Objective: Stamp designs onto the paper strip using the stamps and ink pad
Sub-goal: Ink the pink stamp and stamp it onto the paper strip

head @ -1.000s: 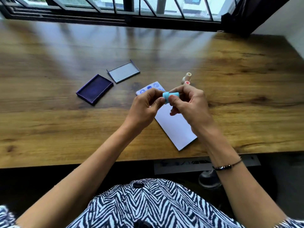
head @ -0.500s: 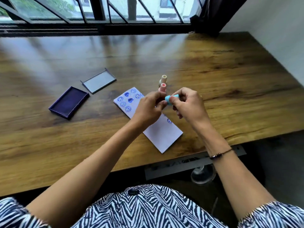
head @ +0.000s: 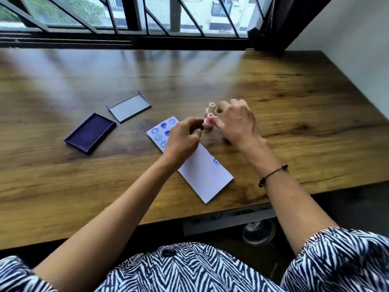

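Both hands work at the far end of the paper strip [head: 205, 175], beside two upright stamps: a pink stamp [head: 209, 121] and, just beyond it, a cream stamp [head: 211, 107]. The left hand [head: 185, 137] has fingers curled inward, thumb and forefinger tips touching or nearly touching the pink stamp's left side; whether they actually pinch it, I cannot tell. The right hand [head: 237, 121] hovers over the stamps, fingers loosely bent, fingertips blurred.

The open ink pad [head: 90, 132] lies well to the left, its lid [head: 129, 107] just beyond it.

Risks (judgement only):
- Stamps stand close together; a reach for one may topple the other onto the strip and smear it.
- The left wrist lies across printed blue marks; if the ink is wet it smudges.
- The strip is loose on the wooden table [head: 294, 102]; a nudge skews later rows.

Hidden or unclear: anything held under the right palm; the strip's middle, covered by the left hand; the stamp faces; most printed designs beyond smiley rings and solid blobs.
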`<state>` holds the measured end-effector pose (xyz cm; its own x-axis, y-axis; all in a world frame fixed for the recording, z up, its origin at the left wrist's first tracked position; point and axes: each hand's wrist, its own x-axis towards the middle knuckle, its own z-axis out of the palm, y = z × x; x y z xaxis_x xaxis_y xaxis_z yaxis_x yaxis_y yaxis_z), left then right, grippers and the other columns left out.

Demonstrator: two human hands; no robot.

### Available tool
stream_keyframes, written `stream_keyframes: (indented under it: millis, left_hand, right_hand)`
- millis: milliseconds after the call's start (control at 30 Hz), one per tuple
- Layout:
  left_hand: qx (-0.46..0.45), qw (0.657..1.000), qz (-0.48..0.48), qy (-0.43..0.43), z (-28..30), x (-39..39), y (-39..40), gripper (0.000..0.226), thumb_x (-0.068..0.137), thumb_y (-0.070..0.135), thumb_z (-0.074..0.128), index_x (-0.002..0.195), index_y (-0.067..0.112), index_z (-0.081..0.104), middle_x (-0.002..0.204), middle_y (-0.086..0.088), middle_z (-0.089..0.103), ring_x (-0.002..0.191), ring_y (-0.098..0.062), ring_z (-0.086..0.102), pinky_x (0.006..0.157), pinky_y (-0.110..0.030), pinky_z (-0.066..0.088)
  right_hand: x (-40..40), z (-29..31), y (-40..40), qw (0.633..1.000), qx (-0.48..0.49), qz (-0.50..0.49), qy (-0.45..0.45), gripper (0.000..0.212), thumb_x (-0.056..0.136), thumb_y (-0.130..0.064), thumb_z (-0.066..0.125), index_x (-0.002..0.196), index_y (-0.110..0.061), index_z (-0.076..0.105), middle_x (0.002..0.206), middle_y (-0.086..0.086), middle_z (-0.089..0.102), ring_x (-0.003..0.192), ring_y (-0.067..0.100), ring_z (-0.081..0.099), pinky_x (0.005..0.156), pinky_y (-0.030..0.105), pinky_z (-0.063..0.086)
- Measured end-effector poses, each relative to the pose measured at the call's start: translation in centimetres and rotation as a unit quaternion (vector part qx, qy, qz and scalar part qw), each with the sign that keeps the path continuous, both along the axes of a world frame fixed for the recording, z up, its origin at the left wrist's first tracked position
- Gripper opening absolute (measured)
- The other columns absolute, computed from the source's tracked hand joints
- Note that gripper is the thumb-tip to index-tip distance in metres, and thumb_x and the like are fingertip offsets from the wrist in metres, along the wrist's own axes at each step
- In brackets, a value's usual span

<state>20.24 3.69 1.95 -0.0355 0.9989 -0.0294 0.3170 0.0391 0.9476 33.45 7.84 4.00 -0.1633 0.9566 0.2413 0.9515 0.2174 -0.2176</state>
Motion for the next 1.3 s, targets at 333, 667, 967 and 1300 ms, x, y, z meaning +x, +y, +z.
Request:
stream_keyframes:
  millis: [333,667,967,1300]
  left_hand:
    - [-0.018,0.998,0.043,-0.052,0.5,-2.4,-0.5,0.028,0.085,0.010,0.056,0.113,0.010,0.059,0.106,-0.012,0.068,0.094,-0.017,0.062,0.091,-0.031,0.049]
    - [0.054,0.986,0.109,-0.117,0.8,-7.5,-2.3,0.014,0.081,0.025,0.065,0.091,0.016,0.068,0.075,-0.003,0.069,0.064,-0.006,0.061,0.066,-0.023,0.052]
    - [0.061,0.923,0.316,-0.210,-1.8,-15.8,-6.0,0.009,0.084,0.016,0.060,0.077,0.015,0.064,0.064,0.000,0.063,0.052,-0.004,0.056,0.054,-0.016,0.047]
    - [0.060,0.872,0.427,-0.231,-3.4,-18.1,-7.1,0.010,0.087,0.012,0.055,0.095,0.011,0.061,0.077,-0.001,0.063,0.065,-0.008,0.056,0.065,-0.017,0.049]
  right_hand:
    - [-2.1,0.5,0.1,0.971,-0.051,0.046,0.231,0.010,0.078,-0.016,0.062,0.082,-0.012,0.070,0.080,0.004,0.074,0.076,0.009,0.065,0.069,0.019,0.049]
    - [-8.1,0.8,-1.3,0.840,-0.219,0.105,0.485,0.008,0.073,-0.015,0.075,0.072,-0.012,0.067,0.057,-0.001,0.065,0.049,0.006,0.055,0.049,0.020,0.046]
    - [-18.4,0.4,-1.1,0.872,-0.163,0.255,0.385,0.005,0.076,-0.007,0.068,0.080,-0.011,0.068,0.065,-0.002,0.062,0.061,0.009,0.052,0.063,0.025,0.043]
    - [-25.4,-1.8,0.6,0.919,-0.051,0.392,-0.007,0.016,0.079,0.001,0.050,0.089,0.003,0.064,0.097,0.021,0.062,0.096,0.036,0.053,0.075,0.041,0.048]
